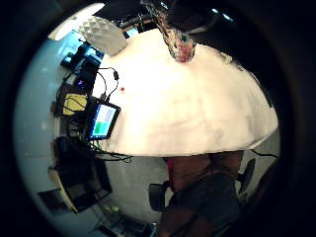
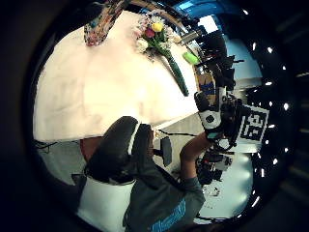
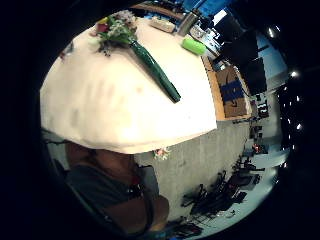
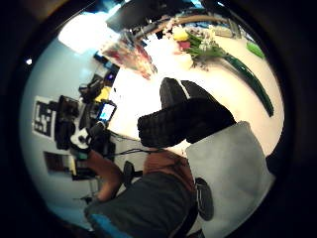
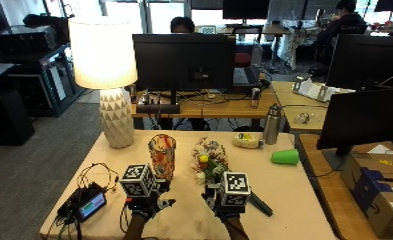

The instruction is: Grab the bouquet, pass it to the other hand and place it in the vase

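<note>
Neither hand has a grip on anything yet. The left hand [image 5: 145, 204] hangs above the near part of the bench [image 5: 296, 200] with fingers spread and relaxed; the right hand [image 5: 226, 207] hangs beside it, its fingers loosely curled in its thumb-side palm view and nothing between them.

From the right hand, the bouquet [image 5: 210, 162] lies at about twelve o'clock, flat on the bench, blooms pointing away from the person and the long dark green wrapped stem [image 3: 154, 71] running back toward four o'clock. The vase [image 5: 162, 155] stands upright at about twelve o'clock from the left hand, just beside the flowers.

The pickup looks like the step in hand. I'd judge it best to close round the stem partway along, not the blooms, leaving bare stem for the other hand to take.

The stem wrap looks smooth and tapering, the heads small and mixed: yellow, red, white. The vase is tall, cylindrical, with a mottled orange pattern, narrow enough to tip if nudged.
</note>
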